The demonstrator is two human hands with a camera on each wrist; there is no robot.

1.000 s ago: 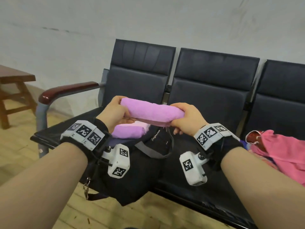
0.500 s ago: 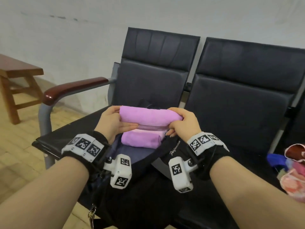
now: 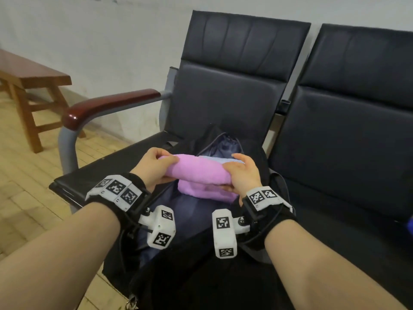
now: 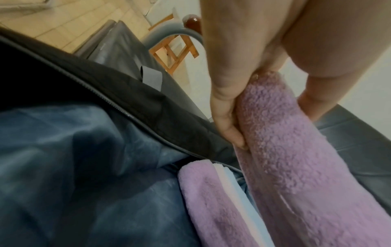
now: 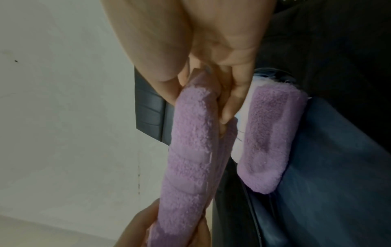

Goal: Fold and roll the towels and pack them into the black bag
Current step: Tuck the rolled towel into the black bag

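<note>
Gripping the rolled purple towel [image 3: 199, 170] at both ends, left hand [image 3: 154, 168] at 9 o'clock, right hand [image 3: 242, 173] at 3, above the open black bag [image 3: 201, 276], I risk it unrolling or snagging the zipper edge.

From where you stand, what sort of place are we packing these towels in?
Probably a waiting room or lobby. The black bag sits on a row of joined black padded seats with a wood-capped metal armrest, against a plain white wall, with a wooden bench nearby.
</note>
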